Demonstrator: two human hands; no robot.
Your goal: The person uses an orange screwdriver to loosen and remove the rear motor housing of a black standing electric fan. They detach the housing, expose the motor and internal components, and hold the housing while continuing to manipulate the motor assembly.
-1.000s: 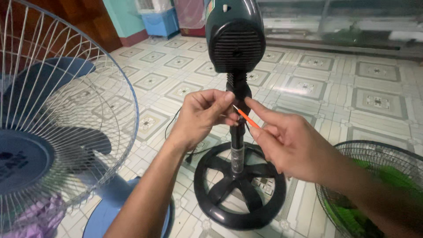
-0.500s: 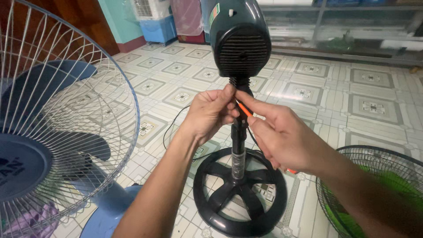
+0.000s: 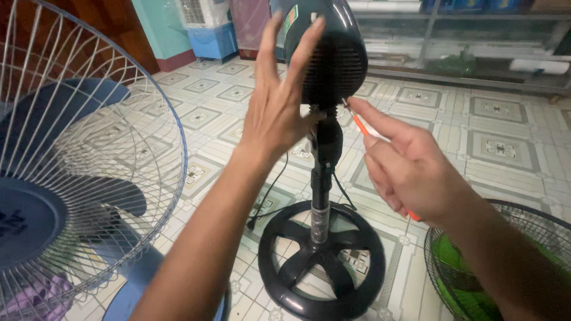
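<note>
A dark green stand fan motor head [image 3: 333,59] sits on a black pole [image 3: 321,196] above a round black base [image 3: 324,261]. My left hand [image 3: 276,107] is raised flat against the left side of the motor housing, fingers spread and pointing up. In my right hand [image 3: 410,169] is a thin orange-handled screwdriver [image 3: 358,125]; its tip points at the lower rear of the housing near the neck joint.
A blue fan with a white wire grille [image 3: 77,178] stands close on the left. A dark grille with green blades [image 3: 493,261] lies on the floor at lower right. A black power cord [image 3: 264,202] trails over the patterned tiles. Shelves line the back wall.
My left hand left the neck joint and rose to the side of the motor housing, fingers spread. The right hand with the screwdriver lifted slightly toward the housing's underside.
</note>
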